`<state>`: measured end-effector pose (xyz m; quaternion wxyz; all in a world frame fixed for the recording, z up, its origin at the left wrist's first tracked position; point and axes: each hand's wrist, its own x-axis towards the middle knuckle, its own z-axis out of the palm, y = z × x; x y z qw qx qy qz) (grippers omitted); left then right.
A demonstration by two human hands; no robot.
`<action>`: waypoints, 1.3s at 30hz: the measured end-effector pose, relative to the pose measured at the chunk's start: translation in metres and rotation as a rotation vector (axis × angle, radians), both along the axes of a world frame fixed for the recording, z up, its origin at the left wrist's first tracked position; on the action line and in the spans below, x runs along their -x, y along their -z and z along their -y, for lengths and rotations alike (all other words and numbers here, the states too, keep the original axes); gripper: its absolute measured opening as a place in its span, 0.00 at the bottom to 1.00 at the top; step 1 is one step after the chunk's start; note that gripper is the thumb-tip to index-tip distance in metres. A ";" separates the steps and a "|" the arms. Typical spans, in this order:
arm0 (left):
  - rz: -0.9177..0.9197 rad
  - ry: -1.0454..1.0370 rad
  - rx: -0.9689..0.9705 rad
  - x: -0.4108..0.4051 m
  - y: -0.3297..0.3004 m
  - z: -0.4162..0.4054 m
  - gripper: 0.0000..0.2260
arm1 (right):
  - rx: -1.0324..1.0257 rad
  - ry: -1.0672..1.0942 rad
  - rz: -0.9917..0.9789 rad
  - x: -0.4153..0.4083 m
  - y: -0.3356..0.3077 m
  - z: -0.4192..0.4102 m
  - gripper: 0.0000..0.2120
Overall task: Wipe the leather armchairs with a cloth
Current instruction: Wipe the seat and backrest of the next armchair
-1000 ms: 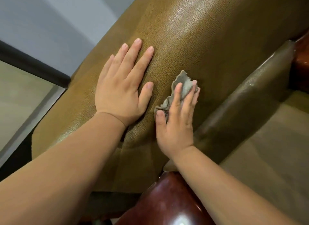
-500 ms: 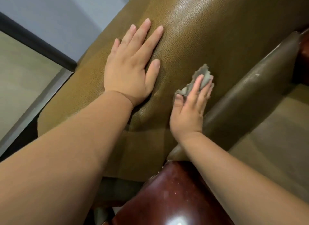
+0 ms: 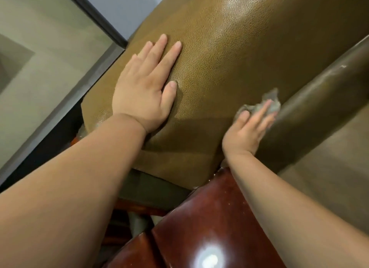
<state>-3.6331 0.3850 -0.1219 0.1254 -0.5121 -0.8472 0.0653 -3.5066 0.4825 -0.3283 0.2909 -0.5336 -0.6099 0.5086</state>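
An olive-brown leather armchair back cushion (image 3: pixel 229 58) fills the upper middle of the view. My left hand (image 3: pixel 143 90) lies flat on the leather with straight fingers. My right hand (image 3: pixel 249 128) presses a small grey cloth (image 3: pixel 267 104) against the leather with straight fingers, right where the cushion meets a darker rolled leather edge (image 3: pixel 319 100). Most of the cloth is hidden under my fingers.
A glossy red-brown wooden armrest (image 3: pixel 203 224) sits below my right forearm. A beige seat surface (image 3: pixel 329 164) lies at the right. A tiled floor (image 3: pixel 40 58) and a dark skirting strip (image 3: pixel 95 14) under a grey wall are at the upper left.
My right hand has slid the cloth to the right and down across the leather to the rolled edge. My left hand stays flat on the cushion. The view has shifted.
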 end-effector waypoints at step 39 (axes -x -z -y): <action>-0.153 -0.017 -0.104 -0.014 0.019 0.103 0.33 | -0.008 -0.224 0.147 -0.030 0.065 0.194 0.39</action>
